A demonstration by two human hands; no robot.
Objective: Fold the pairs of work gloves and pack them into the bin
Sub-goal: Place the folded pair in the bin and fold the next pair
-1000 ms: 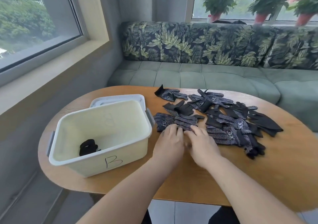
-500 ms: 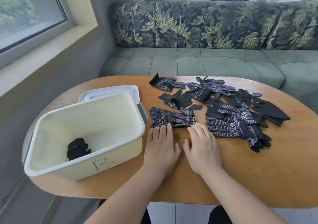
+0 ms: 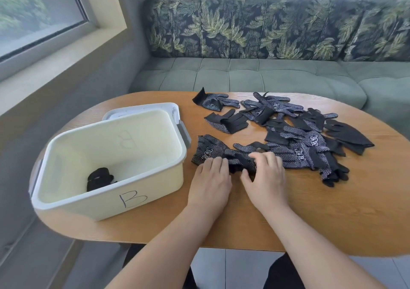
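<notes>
A pair of black work gloves with white dots (image 3: 211, 150) lies on the wooden table just right of the bin. My left hand (image 3: 210, 182) rests on its near edge with fingers curled onto the fabric. My right hand (image 3: 266, 177) grips the finger end of the pair, curled over a raised fold. The cream bin marked "B" (image 3: 133, 202) stands at the left with one folded black pair (image 3: 98, 177) on its bottom. Several loose gloves (image 3: 299, 138) are spread over the table's far right.
The bin's white lid (image 3: 142, 109) lies behind the bin. A green sofa (image 3: 244, 75) with leaf-print cushions runs along the table's far side. A window ledge (image 3: 55, 64) is at the left. The table's near edge (image 3: 221, 244) is by my forearms.
Both hands lay flat on the table in front of the pair half a second ago. They have moved forward onto it, and the finger end is now bunched under my right hand.
</notes>
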